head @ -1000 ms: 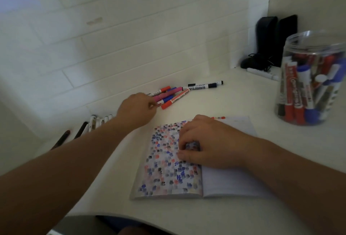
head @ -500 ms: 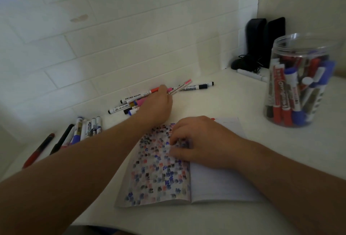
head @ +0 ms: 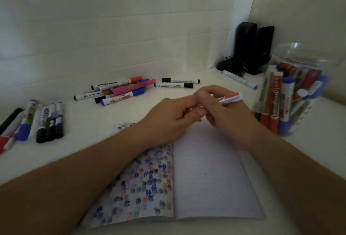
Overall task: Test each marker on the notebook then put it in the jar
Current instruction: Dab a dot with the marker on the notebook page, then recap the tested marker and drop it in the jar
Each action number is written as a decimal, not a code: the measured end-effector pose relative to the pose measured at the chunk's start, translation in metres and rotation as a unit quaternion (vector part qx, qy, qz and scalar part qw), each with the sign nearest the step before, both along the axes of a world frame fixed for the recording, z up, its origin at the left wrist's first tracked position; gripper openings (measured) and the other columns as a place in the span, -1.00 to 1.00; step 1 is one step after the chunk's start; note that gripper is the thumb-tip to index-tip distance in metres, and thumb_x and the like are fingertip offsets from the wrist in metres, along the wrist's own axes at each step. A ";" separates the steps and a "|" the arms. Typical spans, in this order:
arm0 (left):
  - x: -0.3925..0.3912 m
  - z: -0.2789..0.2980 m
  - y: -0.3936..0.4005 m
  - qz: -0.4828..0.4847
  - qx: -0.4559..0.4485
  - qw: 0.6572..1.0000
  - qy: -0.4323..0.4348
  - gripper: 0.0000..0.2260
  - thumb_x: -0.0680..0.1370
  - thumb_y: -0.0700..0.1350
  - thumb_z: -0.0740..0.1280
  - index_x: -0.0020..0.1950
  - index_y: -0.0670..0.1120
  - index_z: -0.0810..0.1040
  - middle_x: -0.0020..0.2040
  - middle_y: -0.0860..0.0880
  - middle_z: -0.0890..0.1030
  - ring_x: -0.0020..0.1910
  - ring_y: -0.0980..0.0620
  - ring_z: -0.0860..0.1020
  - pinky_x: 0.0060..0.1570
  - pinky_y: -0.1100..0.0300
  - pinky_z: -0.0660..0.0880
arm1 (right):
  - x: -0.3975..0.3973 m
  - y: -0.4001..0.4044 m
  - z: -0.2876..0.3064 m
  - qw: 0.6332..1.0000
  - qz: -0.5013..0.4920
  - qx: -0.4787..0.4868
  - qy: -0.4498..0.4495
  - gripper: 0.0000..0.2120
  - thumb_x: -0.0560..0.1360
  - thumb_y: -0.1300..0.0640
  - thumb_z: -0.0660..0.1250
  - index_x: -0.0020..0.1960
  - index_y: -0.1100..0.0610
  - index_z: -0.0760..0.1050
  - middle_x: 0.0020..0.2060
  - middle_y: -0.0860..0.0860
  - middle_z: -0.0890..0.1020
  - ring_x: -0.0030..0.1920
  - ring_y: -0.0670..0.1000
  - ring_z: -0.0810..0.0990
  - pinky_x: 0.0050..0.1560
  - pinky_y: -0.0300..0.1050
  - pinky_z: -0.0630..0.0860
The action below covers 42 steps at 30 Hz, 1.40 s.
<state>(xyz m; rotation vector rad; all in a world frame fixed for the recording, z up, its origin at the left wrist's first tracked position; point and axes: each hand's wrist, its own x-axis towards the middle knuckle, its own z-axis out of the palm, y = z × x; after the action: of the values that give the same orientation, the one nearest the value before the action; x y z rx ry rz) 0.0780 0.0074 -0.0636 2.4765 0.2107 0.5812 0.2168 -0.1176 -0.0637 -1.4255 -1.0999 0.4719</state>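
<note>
An open notebook (head: 209, 174) lies on the white desk, its left page covered in red, blue and black dabs, its right page blank. Above its top edge both hands grip one red-and-white marker (head: 231, 97). My left hand (head: 168, 118) holds the marker's left end, my right hand (head: 222, 111) holds its barrel, and the white end sticks out to the right. A clear plastic jar (head: 299, 62) with several red, blue and black markers stands at the right.
A loose pile of markers (head: 121, 89) lies near the tiled wall behind the notebook, two black-capped ones (head: 176, 83) to its right. Another row of markers (head: 43, 120) lies at the left. Two black speakers (head: 254, 47) and a white marker (head: 239, 79) sit in the back corner.
My left hand left the marker pile and came back over the notebook with a red-and-white marker. My right hand lifted off the notebook page and took hold of the same marker.
</note>
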 end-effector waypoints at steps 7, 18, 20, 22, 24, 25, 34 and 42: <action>0.004 -0.005 0.008 0.018 0.033 0.999 0.028 -0.78 0.67 0.25 0.14 0.28 0.37 0.46 -0.28 0.20 0.58 -0.32 0.22 0.52 -0.25 0.18 0.44 | 0.000 0.004 -0.004 1.000 -0.013 -0.024 0.004 -0.73 0.71 0.05 0.22 -0.09 -0.02 0.61 -0.40 0.02 0.52 -0.40 -0.04 0.43 -0.40 -0.17 0.37; 0.009 -0.013 0.008 0.048 0.106 0.993 -0.015 -0.70 0.67 0.23 0.03 0.24 0.16 0.44 -0.05 0.13 0.56 -0.10 0.11 0.52 -0.07 0.00 0.53 | -0.009 0.005 -0.003 0.998 -0.055 0.006 0.018 -0.86 0.67 0.11 0.30 -0.01 0.04 0.62 -0.40 0.10 0.50 -0.41 -0.02 0.39 -0.42 -0.14 0.33; 0.008 -0.012 0.011 0.025 0.082 0.996 -0.023 -0.75 0.69 0.19 0.08 0.16 0.12 0.47 -0.12 0.15 0.56 -0.15 0.14 0.52 -0.10 0.00 0.53 | -0.015 0.006 -0.002 0.995 -0.054 0.031 0.080 -0.90 0.65 0.18 0.33 -0.03 0.05 0.58 -0.42 0.10 0.47 -0.44 -0.02 0.35 -0.47 -0.16 0.29; 0.008 -0.011 0.012 0.011 0.048 0.998 -0.025 -0.79 0.68 0.20 0.13 0.16 0.15 0.49 -0.19 0.17 0.58 -0.22 0.18 0.54 -0.15 0.03 0.54 | -0.016 0.008 -0.001 0.988 -0.043 0.054 0.139 -0.84 0.64 0.24 0.32 -0.11 0.11 0.48 -0.45 0.11 0.43 -0.47 -0.01 0.30 -0.49 -0.18 0.22; 0.007 -0.010 0.011 0.006 0.027 1.000 -0.008 -0.80 0.67 0.22 0.14 0.15 0.19 0.49 -0.18 0.14 0.62 -0.24 0.17 0.56 -0.15 0.00 0.55 | -0.017 0.008 0.000 0.981 -0.027 0.066 0.181 -0.73 0.64 0.29 0.30 -0.20 0.13 0.35 -0.48 0.10 0.42 -0.51 -0.02 0.27 -0.51 -0.22 0.20; 0.007 -0.010 0.009 0.004 0.018 1.000 0.004 -0.80 0.67 0.22 0.15 0.15 0.19 0.49 -0.17 0.12 0.63 -0.24 0.16 0.56 -0.14 -0.03 0.55 | -0.018 0.008 0.000 0.978 -0.019 0.069 0.195 -0.69 0.64 0.31 0.29 -0.23 0.12 0.30 -0.49 0.10 0.42 -0.53 -0.03 0.27 -0.52 -0.24 0.19; 0.002 -0.007 0.012 -0.029 -0.034 0.999 0.018 -0.82 0.62 0.26 0.26 0.16 0.25 0.44 -0.25 0.16 0.56 -0.30 0.17 0.51 -0.24 0.14 0.47 | -0.011 0.000 0.000 0.989 0.024 0.031 0.141 -0.75 0.50 0.08 0.44 -0.20 0.12 0.39 -0.40 0.19 0.46 -0.49 -0.04 0.34 -0.49 -0.18 0.24; -0.006 -0.004 0.028 0.029 -0.069 0.996 0.042 -0.85 0.67 -0.04 0.26 0.18 0.07 0.31 -0.02 0.06 0.62 -0.15 0.20 0.58 -0.20 0.23 0.55 | 0.014 -0.017 0.018 0.978 -0.046 -0.009 0.202 -0.64 0.67 -0.08 0.25 -0.12 0.13 0.62 -0.30 0.14 0.60 -0.34 -0.01 0.55 -0.38 -0.21 0.47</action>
<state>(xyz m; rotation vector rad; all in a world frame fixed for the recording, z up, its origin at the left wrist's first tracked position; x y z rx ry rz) 0.0723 0.0351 -0.0679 2.3687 0.3442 0.4708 0.2313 -0.1343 -0.0452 -1.3163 -0.7013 0.6725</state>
